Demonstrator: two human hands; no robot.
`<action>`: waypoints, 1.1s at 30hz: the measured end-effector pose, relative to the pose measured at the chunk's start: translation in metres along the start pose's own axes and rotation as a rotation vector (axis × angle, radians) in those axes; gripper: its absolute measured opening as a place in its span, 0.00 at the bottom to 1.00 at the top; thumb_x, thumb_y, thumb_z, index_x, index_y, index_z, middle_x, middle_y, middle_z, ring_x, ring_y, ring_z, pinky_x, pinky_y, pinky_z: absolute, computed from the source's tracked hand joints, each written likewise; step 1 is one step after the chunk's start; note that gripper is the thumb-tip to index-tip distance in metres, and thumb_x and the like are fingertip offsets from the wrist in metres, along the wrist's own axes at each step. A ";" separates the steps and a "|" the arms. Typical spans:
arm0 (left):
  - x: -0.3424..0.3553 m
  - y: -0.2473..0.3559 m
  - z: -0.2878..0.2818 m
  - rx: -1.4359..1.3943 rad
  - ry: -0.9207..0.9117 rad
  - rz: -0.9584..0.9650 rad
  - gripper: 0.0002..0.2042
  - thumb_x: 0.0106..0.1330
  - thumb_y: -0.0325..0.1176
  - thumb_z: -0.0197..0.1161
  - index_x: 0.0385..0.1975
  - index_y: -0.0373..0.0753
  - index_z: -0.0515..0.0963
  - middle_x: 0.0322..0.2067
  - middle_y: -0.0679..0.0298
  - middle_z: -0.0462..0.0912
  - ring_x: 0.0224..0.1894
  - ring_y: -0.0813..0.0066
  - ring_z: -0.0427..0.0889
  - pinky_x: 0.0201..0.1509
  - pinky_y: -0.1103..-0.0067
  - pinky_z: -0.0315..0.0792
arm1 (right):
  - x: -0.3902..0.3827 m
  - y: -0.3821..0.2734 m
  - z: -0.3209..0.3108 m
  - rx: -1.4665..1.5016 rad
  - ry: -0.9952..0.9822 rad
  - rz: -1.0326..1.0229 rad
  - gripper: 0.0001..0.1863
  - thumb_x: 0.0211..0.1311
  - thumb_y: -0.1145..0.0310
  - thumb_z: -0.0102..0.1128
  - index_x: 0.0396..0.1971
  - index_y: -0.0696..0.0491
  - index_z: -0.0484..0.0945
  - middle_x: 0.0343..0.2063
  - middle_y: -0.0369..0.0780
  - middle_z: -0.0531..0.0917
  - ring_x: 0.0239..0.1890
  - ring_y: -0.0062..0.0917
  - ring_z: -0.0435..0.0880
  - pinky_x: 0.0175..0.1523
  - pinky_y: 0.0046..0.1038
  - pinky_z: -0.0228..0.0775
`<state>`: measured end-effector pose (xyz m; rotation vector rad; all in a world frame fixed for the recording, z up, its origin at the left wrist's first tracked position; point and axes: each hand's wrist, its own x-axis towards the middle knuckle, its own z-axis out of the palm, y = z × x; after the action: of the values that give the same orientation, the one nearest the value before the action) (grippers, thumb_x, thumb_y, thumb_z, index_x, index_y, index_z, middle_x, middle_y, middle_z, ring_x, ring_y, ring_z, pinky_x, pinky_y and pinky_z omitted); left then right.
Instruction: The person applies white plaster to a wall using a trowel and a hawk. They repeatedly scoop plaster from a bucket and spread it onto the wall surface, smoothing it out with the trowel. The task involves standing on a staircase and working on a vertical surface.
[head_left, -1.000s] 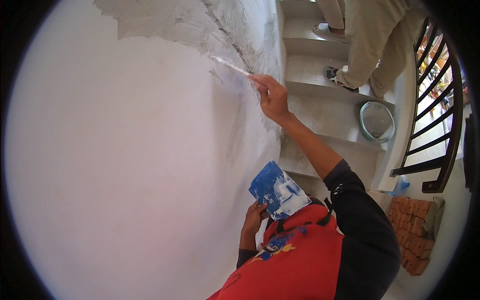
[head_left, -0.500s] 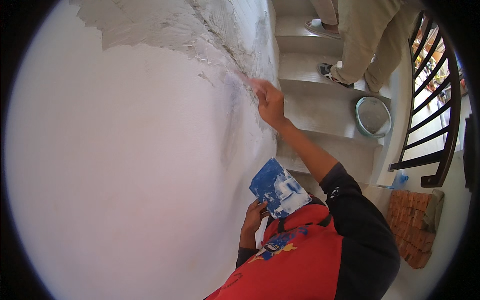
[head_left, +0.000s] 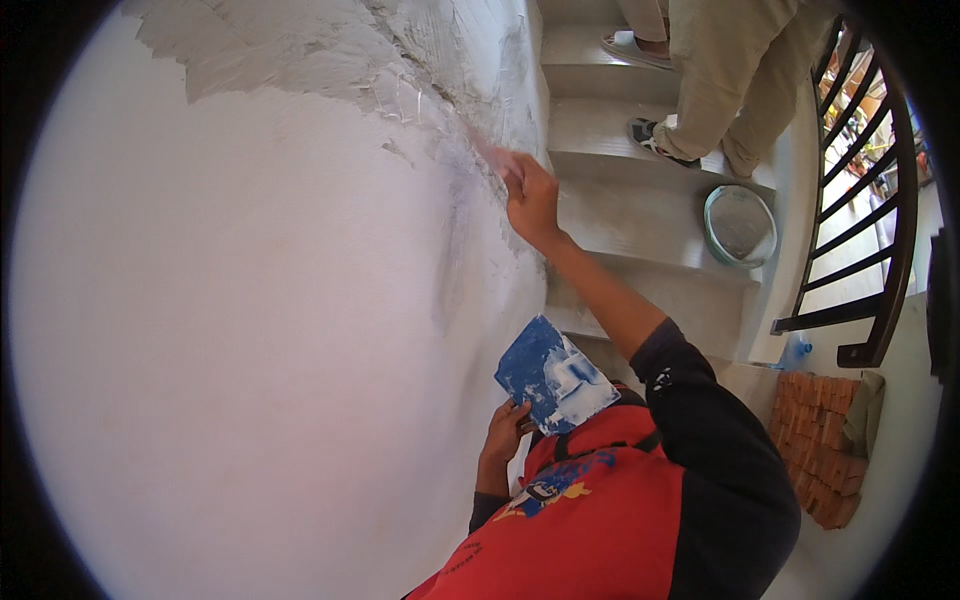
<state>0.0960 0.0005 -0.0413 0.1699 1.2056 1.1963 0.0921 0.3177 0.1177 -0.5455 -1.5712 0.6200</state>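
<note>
My right hand point(head_left: 532, 200) is closed around a blurred, pinkish flat tool point(head_left: 490, 152), its exact kind unclear. The tool is at the white wall point(head_left: 250, 300), beside a dark crack-like line point(head_left: 420, 58) running through a rough grey plastered patch point(head_left: 290, 55). Lower down, close to my body, my left hand point(head_left: 507, 432) grips a blue plastering board point(head_left: 530, 372) by its edge. White putty point(head_left: 582, 398) is smeared over the board's right side. Part of the left hand's grip is hidden under the board.
Stairs point(head_left: 630, 210) rise on the right, where a person in beige trousers point(head_left: 725, 70) stands; another foot point(head_left: 635, 48) shows above. A round tub point(head_left: 740, 228) sits on a step near a dark railing point(head_left: 870, 250). Stacked reddish bricks point(head_left: 815, 440) lie below, near a blue bottle point(head_left: 797, 350).
The whole view has shifted slightly. My right hand and its tool stay at nearly the same place by the crack-like line. The left hand still holds the board.
</note>
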 end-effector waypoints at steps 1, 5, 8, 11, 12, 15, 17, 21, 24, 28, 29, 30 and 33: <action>-0.001 0.000 0.000 0.016 0.021 -0.014 0.13 0.63 0.34 0.54 0.46 0.38 0.70 0.39 0.65 0.78 0.39 0.74 0.78 0.42 0.77 0.72 | 0.010 -0.001 0.004 -0.017 0.063 0.020 0.12 0.57 0.77 0.51 0.41 0.56 0.76 0.36 0.46 0.80 0.39 0.39 0.80 0.43 0.29 0.70; -0.004 -0.002 0.007 0.009 0.058 0.004 0.13 0.63 0.35 0.54 0.46 0.37 0.71 0.39 0.64 0.78 0.39 0.74 0.78 0.42 0.77 0.72 | 0.018 0.001 0.031 -0.111 0.031 -0.086 0.13 0.55 0.78 0.52 0.42 0.55 0.76 0.38 0.46 0.79 0.41 0.41 0.78 0.44 0.33 0.70; -0.005 -0.007 0.007 -0.023 0.062 0.011 0.14 0.63 0.35 0.54 0.46 0.36 0.70 0.40 0.64 0.78 0.40 0.73 0.78 0.43 0.76 0.72 | -0.009 -0.005 0.023 -0.057 -0.019 -0.093 0.15 0.54 0.80 0.52 0.43 0.54 0.76 0.39 0.46 0.78 0.41 0.42 0.77 0.44 0.35 0.70; -0.003 -0.011 0.005 -0.046 0.063 0.012 0.11 0.64 0.34 0.54 0.43 0.38 0.71 0.37 0.66 0.79 0.37 0.77 0.78 0.39 0.79 0.72 | -0.018 -0.014 0.001 -0.057 -0.098 -0.005 0.13 0.54 0.79 0.52 0.41 0.57 0.76 0.38 0.49 0.78 0.40 0.41 0.78 0.41 0.32 0.70; -0.002 -0.010 0.005 -0.048 0.061 0.017 0.10 0.64 0.34 0.53 0.42 0.38 0.72 0.36 0.67 0.79 0.36 0.78 0.77 0.37 0.81 0.73 | -0.013 -0.018 -0.004 -0.073 -0.111 0.081 0.12 0.54 0.79 0.52 0.41 0.58 0.75 0.38 0.50 0.78 0.40 0.41 0.78 0.41 0.31 0.70; -0.002 -0.003 0.008 0.002 0.046 0.025 0.11 0.64 0.35 0.53 0.43 0.38 0.72 0.36 0.66 0.79 0.36 0.79 0.77 0.37 0.81 0.73 | 0.030 -0.062 -0.005 -0.058 0.008 0.097 0.11 0.52 0.80 0.52 0.38 0.61 0.75 0.36 0.51 0.78 0.38 0.42 0.78 0.41 0.31 0.69; -0.003 -0.008 0.006 0.006 0.061 0.034 0.11 0.65 0.35 0.53 0.43 0.38 0.71 0.36 0.66 0.79 0.36 0.78 0.77 0.37 0.81 0.73 | 0.063 -0.089 0.009 0.036 0.161 -0.060 0.13 0.49 0.84 0.51 0.37 0.59 0.74 0.35 0.48 0.78 0.38 0.44 0.77 0.41 0.36 0.69; -0.013 -0.006 0.019 -0.055 0.089 0.042 0.11 0.65 0.35 0.53 0.43 0.38 0.71 0.35 0.65 0.78 0.35 0.78 0.77 0.38 0.80 0.73 | 0.088 -0.118 0.040 -0.071 0.122 -0.200 0.18 0.45 0.85 0.49 0.39 0.58 0.74 0.35 0.46 0.77 0.38 0.42 0.77 0.41 0.37 0.70; -0.015 -0.009 0.022 -0.059 0.127 0.040 0.11 0.65 0.35 0.53 0.43 0.37 0.71 0.35 0.65 0.78 0.35 0.77 0.77 0.38 0.80 0.73 | 0.061 -0.121 0.051 -0.140 0.060 -0.180 0.23 0.39 0.87 0.49 0.42 0.57 0.72 0.38 0.43 0.76 0.41 0.40 0.76 0.42 0.37 0.70; -0.006 -0.021 0.008 -0.080 0.037 0.060 0.11 0.65 0.34 0.53 0.43 0.37 0.71 0.37 0.64 0.78 0.37 0.75 0.78 0.39 0.79 0.73 | 0.024 -0.121 0.026 -0.120 -0.038 -0.255 0.23 0.41 0.86 0.49 0.43 0.57 0.73 0.38 0.44 0.78 0.39 0.40 0.77 0.42 0.34 0.71; -0.006 -0.019 0.008 -0.087 0.019 0.063 0.11 0.65 0.34 0.53 0.43 0.37 0.71 0.37 0.64 0.78 0.37 0.75 0.78 0.39 0.78 0.73 | 0.022 -0.120 0.018 -0.072 -0.066 -0.201 0.21 0.43 0.85 0.50 0.42 0.58 0.73 0.36 0.45 0.78 0.38 0.41 0.78 0.42 0.35 0.71; -0.006 -0.013 0.008 -0.087 -0.004 0.064 0.11 0.65 0.34 0.53 0.43 0.37 0.71 0.38 0.64 0.78 0.38 0.74 0.79 0.39 0.78 0.73 | 0.023 -0.117 0.008 -0.028 -0.085 -0.147 0.20 0.45 0.84 0.50 0.42 0.58 0.73 0.35 0.46 0.79 0.38 0.43 0.78 0.42 0.35 0.71; -0.012 0.004 0.018 0.071 0.034 0.033 0.11 0.65 0.34 0.53 0.43 0.37 0.71 0.37 0.64 0.78 0.37 0.74 0.78 0.40 0.77 0.73 | 0.041 -0.106 -0.004 -0.006 0.024 0.153 0.13 0.53 0.77 0.51 0.40 0.60 0.74 0.31 0.52 0.80 0.35 0.47 0.78 0.43 0.40 0.69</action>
<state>0.1089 0.0006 -0.0236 0.2243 1.2804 1.1898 0.0945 0.2666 0.2194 -0.6795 -1.5182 0.7216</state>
